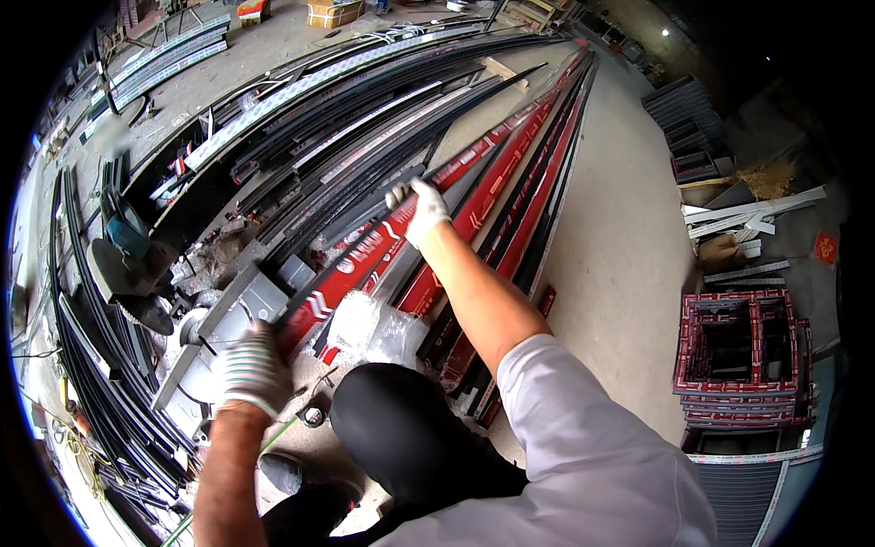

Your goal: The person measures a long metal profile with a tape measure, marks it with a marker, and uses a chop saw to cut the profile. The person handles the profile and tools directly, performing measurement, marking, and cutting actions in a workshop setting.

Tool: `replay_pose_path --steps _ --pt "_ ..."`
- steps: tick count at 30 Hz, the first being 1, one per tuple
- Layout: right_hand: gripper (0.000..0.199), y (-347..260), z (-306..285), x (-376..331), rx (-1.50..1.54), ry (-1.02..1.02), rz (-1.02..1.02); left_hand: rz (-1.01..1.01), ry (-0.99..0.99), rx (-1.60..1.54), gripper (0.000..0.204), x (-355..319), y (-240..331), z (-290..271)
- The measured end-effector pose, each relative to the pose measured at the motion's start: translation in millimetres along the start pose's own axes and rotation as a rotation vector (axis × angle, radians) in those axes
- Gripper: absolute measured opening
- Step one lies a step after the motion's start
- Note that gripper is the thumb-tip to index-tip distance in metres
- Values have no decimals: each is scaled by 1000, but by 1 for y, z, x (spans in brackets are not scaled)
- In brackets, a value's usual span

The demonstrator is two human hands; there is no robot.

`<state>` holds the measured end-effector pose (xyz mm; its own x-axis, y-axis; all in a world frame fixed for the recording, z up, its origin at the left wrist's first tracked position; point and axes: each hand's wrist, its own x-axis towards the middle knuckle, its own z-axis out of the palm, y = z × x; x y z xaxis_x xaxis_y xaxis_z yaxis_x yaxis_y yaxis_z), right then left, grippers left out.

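Note:
A long window-frame profile [369,260] in red printed film slants from near my left side toward the far right. Up along it, my right hand [424,214] in a white glove is closed around the profile. My left hand [251,369], in a striped white glove and slightly blurred, is closed at the profile's near end; its fingertips are partly hidden. Right beside that hand stands a cutting saw with a grey metal table [251,305] and a teal motor housing [126,235]. Crumpled clear plastic film [374,328] lies beneath the profile, by my knee.
More red-wrapped profiles [515,196] lie lengthwise to the right, with dark profiles [365,150] stacked beyond. Black strips [105,351] bundle at far left. A round tape measure [313,417] is on the floor. Stacked red-wrapped frames [743,401] stand at right, past the concrete floor [624,237].

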<state>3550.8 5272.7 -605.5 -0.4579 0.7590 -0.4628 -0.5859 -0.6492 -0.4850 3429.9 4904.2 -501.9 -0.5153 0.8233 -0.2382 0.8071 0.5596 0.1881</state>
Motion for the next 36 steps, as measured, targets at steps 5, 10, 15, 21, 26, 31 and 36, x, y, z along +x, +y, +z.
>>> replay_pose_path --steps 5,10,15,21,26,31,36 --pt "22 61 90 -24 -96 -112 -111 -30 286 90 19 -9 -54 -36" --pt "19 91 -13 12 119 -66 5 -85 29 12 33 -24 -56 49" --pt "15 124 -45 2 6 96 -8 -158 -120 -45 34 -30 -62 86" --pt "18 132 -59 14 -32 61 36 -174 -187 -95 34 -25 -72 110" --pt "19 156 -58 27 -65 118 31 -164 -176 -141 26 -20 -93 118" --pt "17 182 -7 55 -47 115 85 -155 5 -129 27 10 -146 114" --pt "16 202 -12 78 -48 68 118 -193 -72 -186 27 22 -163 122"
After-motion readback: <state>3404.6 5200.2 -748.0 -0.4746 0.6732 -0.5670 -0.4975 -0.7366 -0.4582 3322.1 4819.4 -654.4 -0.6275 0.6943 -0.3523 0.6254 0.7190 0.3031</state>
